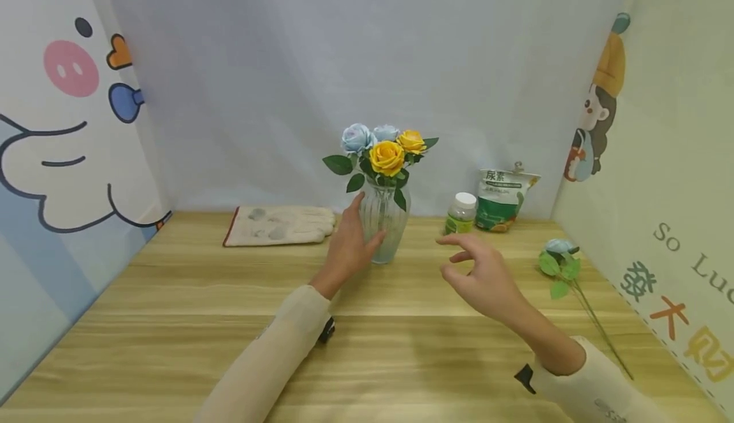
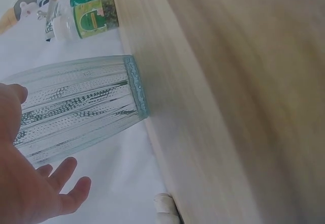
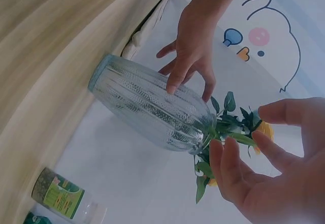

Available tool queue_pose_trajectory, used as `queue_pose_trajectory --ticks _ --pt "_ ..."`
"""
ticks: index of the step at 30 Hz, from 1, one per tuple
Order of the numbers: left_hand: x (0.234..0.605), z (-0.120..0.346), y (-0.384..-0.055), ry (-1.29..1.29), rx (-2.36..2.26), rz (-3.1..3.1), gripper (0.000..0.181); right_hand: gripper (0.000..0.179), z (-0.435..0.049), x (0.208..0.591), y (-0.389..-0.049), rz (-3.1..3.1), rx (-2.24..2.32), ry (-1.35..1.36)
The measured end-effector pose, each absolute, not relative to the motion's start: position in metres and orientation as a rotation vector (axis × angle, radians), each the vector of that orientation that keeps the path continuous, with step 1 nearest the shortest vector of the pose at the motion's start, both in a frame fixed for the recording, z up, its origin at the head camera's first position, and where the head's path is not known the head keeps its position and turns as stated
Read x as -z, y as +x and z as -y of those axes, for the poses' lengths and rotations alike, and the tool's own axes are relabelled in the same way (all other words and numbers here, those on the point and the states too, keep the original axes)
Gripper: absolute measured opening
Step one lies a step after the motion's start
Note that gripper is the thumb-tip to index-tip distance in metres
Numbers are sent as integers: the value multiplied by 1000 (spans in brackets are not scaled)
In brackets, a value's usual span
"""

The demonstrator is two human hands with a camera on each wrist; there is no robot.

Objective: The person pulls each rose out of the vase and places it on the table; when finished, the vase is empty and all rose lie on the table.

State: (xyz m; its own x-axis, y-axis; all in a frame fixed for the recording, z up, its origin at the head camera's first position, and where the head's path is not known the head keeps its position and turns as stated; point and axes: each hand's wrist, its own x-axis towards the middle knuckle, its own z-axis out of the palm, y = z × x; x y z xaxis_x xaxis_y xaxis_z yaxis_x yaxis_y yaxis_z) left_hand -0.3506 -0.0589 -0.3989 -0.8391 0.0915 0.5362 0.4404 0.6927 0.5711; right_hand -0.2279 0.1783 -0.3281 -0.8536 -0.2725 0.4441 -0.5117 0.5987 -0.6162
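Observation:
A clear ribbed glass vase (image 1: 385, 225) stands upright on the table, holding pale blue roses (image 1: 357, 138) and yellow roses (image 1: 387, 158) with green leaves. My left hand (image 1: 351, 244) is at the vase's left side; in the left wrist view the thumb (image 2: 19, 93) overlaps the glass and the other fingers are spread apart from it. To the right of the vase, my right hand (image 1: 484, 276) hovers with loosely bent fingers and nothing between them. One more blue rose (image 1: 559, 246) lies on the table at the right, its long stem pointing toward the front.
White work gloves (image 1: 280, 225) lie at the back left. A small jar with a white lid (image 1: 461, 213) and a green-and-white pouch (image 1: 504, 199) with a clip stand at the back right. Printed curtains (image 1: 659, 155) border the wooden table (image 1: 401, 359).

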Motion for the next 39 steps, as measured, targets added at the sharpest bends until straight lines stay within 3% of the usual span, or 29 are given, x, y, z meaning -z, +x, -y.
queue_pose_trajectory --ticks 13,26,39 --pt "398 57 -351 -433 750 2350 84 31 -144 327 -251 2366 -1135 715" --pt "402 56 -352 -447 834 2276 82 25 -112 325 -284 2176 -1127 870" --pt "401 53 -349 -446 772 2281 80 30 -99 318 -307 2130 -1052 843"
